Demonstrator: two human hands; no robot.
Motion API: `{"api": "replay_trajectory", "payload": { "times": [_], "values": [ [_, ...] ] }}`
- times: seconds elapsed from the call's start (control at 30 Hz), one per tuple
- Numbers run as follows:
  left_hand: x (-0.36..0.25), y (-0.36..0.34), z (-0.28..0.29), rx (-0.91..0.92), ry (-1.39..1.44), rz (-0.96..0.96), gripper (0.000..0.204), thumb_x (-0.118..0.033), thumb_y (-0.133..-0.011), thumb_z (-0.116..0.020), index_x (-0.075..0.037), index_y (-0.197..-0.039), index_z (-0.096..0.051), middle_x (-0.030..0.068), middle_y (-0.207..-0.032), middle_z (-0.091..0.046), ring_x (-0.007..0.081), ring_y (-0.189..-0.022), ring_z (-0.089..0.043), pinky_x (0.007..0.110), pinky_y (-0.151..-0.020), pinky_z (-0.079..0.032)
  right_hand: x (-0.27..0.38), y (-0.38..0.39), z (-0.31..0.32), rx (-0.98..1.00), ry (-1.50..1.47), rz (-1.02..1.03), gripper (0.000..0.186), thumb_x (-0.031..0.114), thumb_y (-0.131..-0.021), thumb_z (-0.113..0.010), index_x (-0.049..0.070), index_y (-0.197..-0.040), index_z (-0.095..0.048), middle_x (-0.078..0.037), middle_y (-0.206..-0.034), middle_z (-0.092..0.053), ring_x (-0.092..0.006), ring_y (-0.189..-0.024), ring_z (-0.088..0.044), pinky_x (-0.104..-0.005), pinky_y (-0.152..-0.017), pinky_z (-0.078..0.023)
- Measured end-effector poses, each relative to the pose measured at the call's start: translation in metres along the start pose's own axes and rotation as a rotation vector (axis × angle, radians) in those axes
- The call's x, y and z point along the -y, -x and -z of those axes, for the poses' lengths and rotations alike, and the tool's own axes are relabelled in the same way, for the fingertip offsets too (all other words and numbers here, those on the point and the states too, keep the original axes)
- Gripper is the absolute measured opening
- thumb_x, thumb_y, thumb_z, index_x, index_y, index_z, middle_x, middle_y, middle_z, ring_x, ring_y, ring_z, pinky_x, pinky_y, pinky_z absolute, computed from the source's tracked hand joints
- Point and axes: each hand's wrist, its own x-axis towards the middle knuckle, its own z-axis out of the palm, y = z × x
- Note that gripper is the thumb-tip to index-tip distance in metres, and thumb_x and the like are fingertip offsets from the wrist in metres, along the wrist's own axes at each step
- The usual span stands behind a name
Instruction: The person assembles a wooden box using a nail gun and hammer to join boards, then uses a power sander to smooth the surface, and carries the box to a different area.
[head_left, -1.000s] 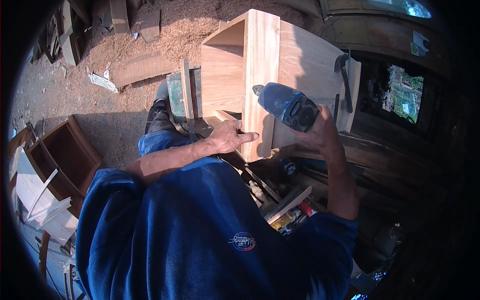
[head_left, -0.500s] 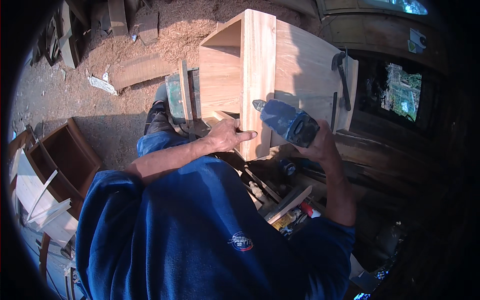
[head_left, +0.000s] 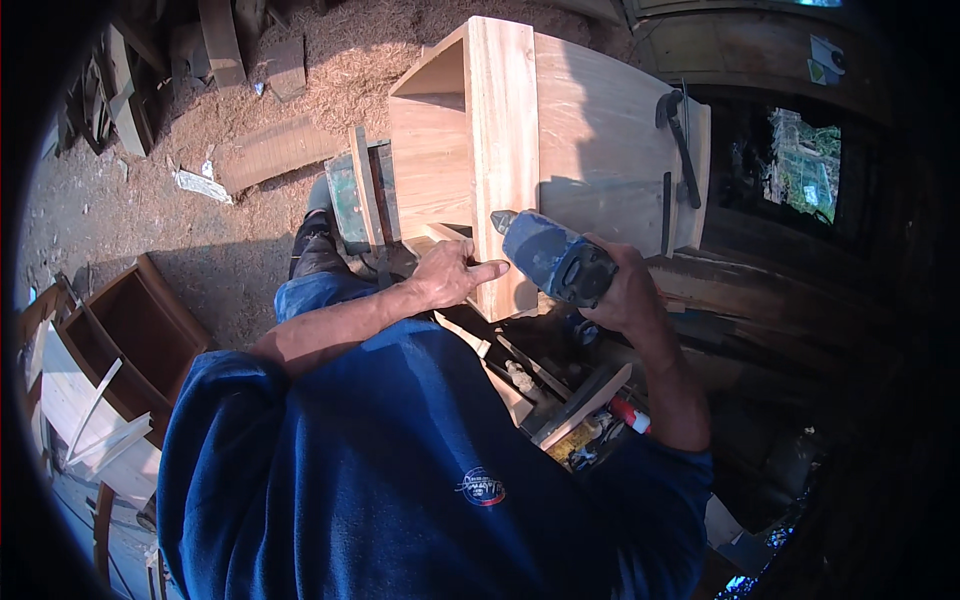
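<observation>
A pale wooden box (head_left: 430,150), like a drawer or cabinet carcass with one open side, stands before me. My left hand (head_left: 448,274) grips the near lower corner of its front board (head_left: 503,120), the thumb lying on the face and the fingers curled round behind. In my right hand (head_left: 628,292) is a blue cordless drill (head_left: 546,250). Its chuck points left, over or against the front board near the left thumb; contact cannot be made out, and any bit is hard to see. A dark hammer-like tool (head_left: 682,145) rests on the box's far right end.
Sawdust and shavings (head_left: 360,50) cover the ground ahead, with a loose board (head_left: 275,155) lying there. A brown wooden drawer (head_left: 150,310) stands at left beside pale offcuts (head_left: 95,430). Below the box lie wood pieces (head_left: 585,405) and a red-and-white container (head_left: 630,413).
My right hand has brought the drill slightly left, so its chuck sits further over the front board. The left hand keeps its grip on the box. The whole view has shifted a little.
</observation>
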Motion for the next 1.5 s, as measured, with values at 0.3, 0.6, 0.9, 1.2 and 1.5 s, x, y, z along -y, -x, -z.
{"api": "replay_trajectory", "payload": {
  "times": [0.3, 0.6, 0.9, 1.2, 1.5],
  "values": [
    [-0.006, 0.001, 0.003, 0.036, 0.080, 0.062, 0.057, -0.054, -0.084, -0.071, -0.001, -0.070, -0.056, 0.0098, -0.062, -0.056, 0.0173, -0.067, -0.055, 0.037, -0.065, -0.047, -0.009, 0.033, -0.004, -0.233, -0.059, 0.001, 0.057, 0.016, -0.070, -0.078, 0.009, -0.124, -0.062, -0.022, -0.093, -0.070, -0.0394, -0.094, -0.068, -0.0455, -0.077, -0.054],
    [-0.035, -0.059, 0.080, -0.310, 0.371, -0.150, 0.062, -0.054, -0.087, -0.069, 0.001, -0.115, -0.062, 0.0079, -0.095, -0.065, 0.0176, -0.095, -0.058, 0.032, -0.089, -0.046, -0.021, 0.098, -0.024, -0.157, -0.027, -0.180, 0.046, 0.017, -0.067, -0.081, 0.003, -0.109, -0.068, -0.019, -0.093, -0.072, -0.0313, -0.089, -0.072, -0.0361, -0.077, -0.054],
    [-0.055, -0.084, 0.072, -0.249, 0.613, -0.156, 0.034, -0.032, -0.086, -0.079, -0.004, -0.101, -0.065, -0.0030, -0.074, -0.057, 0.0065, -0.058, -0.045, 0.023, -0.055, -0.038, -0.022, 0.117, -0.048, -0.137, -0.093, -0.192, 0.048, 0.028, -0.066, -0.081, 0.012, -0.109, -0.069, -0.016, -0.092, -0.072, -0.0353, -0.086, -0.071, -0.0428, -0.078, -0.055],
    [-0.049, -0.089, 0.071, -0.295, 0.585, -0.153, 0.036, -0.026, -0.086, -0.078, 0.001, -0.104, -0.061, 0.0042, -0.080, -0.065, 0.0100, -0.062, -0.054, 0.025, -0.055, -0.044, -0.014, 0.102, -0.046, -0.183, -0.174, -0.124, 0.048, 0.024, -0.065, -0.082, 0.001, -0.105, -0.069, -0.021, -0.091, -0.071, -0.0357, -0.087, -0.071, -0.0397, -0.075, -0.054],
    [-0.055, -0.085, 0.071, -0.280, 0.555, -0.142, 0.041, -0.029, -0.085, -0.078, -0.001, -0.109, -0.059, 0.0058, -0.090, -0.067, 0.0106, -0.071, -0.059, 0.027, -0.064, -0.048, -0.056, 0.111, -0.039, -0.209, -0.080, -0.201, 0.045, 0.018, -0.065, -0.075, 0.005, -0.108, -0.069, -0.023, -0.092, -0.070, -0.0403, -0.089, -0.068, -0.0453, -0.079, -0.054]
  ]
}}
